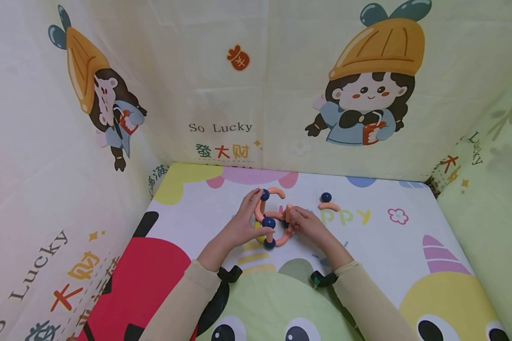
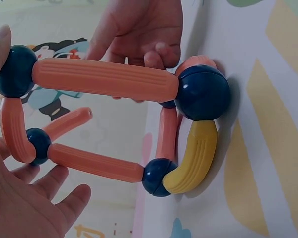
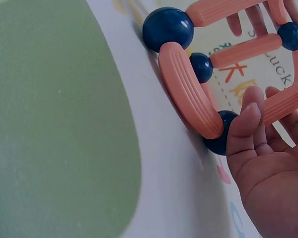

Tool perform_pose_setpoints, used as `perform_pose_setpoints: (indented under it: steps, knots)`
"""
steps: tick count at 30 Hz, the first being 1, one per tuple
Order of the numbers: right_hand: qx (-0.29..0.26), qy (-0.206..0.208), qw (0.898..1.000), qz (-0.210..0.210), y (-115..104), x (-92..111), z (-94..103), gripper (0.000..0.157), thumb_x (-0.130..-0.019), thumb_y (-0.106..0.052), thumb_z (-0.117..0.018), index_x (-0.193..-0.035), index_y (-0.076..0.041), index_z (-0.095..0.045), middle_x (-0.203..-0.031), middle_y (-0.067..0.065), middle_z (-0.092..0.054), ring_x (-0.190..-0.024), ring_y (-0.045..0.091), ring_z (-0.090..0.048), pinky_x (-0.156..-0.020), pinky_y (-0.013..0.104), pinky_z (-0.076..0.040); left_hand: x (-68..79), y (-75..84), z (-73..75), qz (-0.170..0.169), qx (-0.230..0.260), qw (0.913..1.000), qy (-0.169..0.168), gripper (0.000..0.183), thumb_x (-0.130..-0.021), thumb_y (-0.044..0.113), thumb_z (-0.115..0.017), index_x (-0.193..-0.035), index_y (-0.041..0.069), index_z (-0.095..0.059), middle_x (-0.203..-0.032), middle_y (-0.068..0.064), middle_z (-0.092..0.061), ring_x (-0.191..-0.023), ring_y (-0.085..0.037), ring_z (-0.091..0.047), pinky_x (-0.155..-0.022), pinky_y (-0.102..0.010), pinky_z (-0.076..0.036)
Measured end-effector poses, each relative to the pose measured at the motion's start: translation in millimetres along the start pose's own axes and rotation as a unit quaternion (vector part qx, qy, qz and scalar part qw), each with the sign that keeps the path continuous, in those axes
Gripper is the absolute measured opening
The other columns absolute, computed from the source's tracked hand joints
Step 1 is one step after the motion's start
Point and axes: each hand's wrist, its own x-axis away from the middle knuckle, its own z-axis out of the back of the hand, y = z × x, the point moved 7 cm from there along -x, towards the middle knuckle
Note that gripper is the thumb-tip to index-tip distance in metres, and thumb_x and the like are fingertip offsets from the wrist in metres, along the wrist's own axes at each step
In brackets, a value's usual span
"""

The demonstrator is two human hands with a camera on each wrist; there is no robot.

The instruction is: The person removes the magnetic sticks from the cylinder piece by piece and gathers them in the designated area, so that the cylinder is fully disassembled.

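Note:
A framework of orange magnetic rods [image 2: 104,78] and dark blue balls [image 2: 203,92] stands on the printed table. One curved yellow rod [image 2: 194,159] joins two balls at its base. My left hand [image 1: 243,222] holds the framework from the left, the thumb at a near upper ball [image 1: 269,222] and the fingers by a far one [image 1: 264,194]. On the right side my right hand [image 1: 305,222] pinches an orange rod [image 3: 288,103] that stands above a low ball [image 3: 219,136]. Whether that rod touches the ball is hidden by the fingers.
Further right on the table lie a loose blue ball [image 1: 326,197] and a curved orange rod [image 1: 329,207]. Printed cloth walls [image 1: 281,156] rise behind and at both sides.

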Motion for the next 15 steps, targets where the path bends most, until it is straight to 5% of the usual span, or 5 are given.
perform_pose_setpoints:
  steps: [8,15]
  knots:
    - [0.012,0.015,1.000,-0.014,-3,4,3.1,0.058,-0.096,-0.062,-0.047,-0.112,-0.008,-0.062,-0.098,0.020,-0.061,-0.082,0.024,-0.061,-0.076,0.031,-0.054,-0.7,0.0,-0.3,0.002,-0.003,1.0000,0.005,0.106,-0.082,0.042,-0.079,-0.158,0.041,-0.005,-0.164,0.017,0.002,-0.152,-0.026,-0.018,-0.113,-0.064,-0.031]
    - [0.057,0.029,0.998,-0.009,-5,10,15.2,0.056,-0.096,-0.057,-0.052,-0.134,-0.017,-0.060,-0.088,0.016,-0.063,-0.079,0.028,-0.060,-0.076,0.033,-0.051,-0.5,-0.6,-0.6,0.010,-0.004,0.9999,0.003,0.106,-0.081,0.045,-0.079,-0.157,0.041,-0.006,-0.163,0.022,0.003,-0.152,-0.025,-0.019,-0.112,-0.064,-0.032]
